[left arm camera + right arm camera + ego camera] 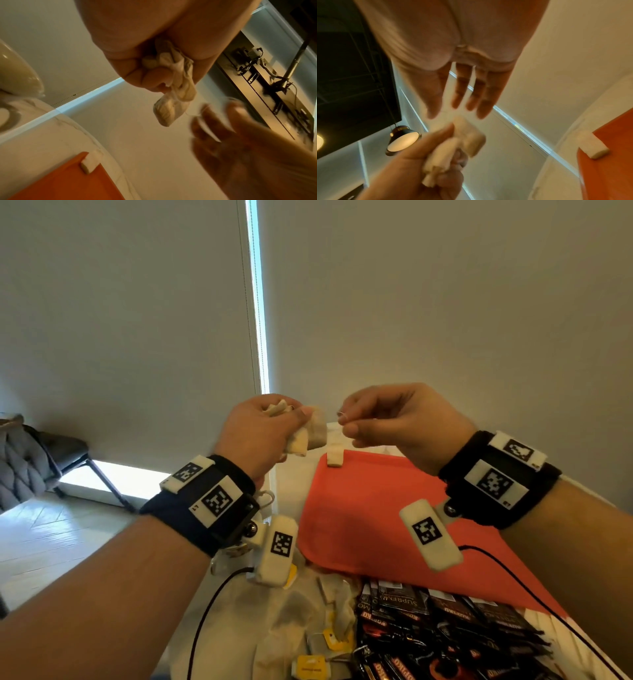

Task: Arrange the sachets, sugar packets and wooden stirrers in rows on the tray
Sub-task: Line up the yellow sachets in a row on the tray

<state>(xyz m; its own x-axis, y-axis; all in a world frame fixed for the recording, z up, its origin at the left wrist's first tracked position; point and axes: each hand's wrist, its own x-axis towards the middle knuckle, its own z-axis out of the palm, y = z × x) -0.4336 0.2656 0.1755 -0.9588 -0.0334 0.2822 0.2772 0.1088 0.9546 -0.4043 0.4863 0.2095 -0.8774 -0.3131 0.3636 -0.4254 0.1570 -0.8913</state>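
Above an orange tray (359, 508), the left hand (260, 433) gripped bunched tea bags (310, 433). The right hand (400, 422) pinched a thread (340, 415) just beside them.

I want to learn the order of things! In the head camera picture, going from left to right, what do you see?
Grey chair → left hand gripping tea bags → right hand pinching a thin string.
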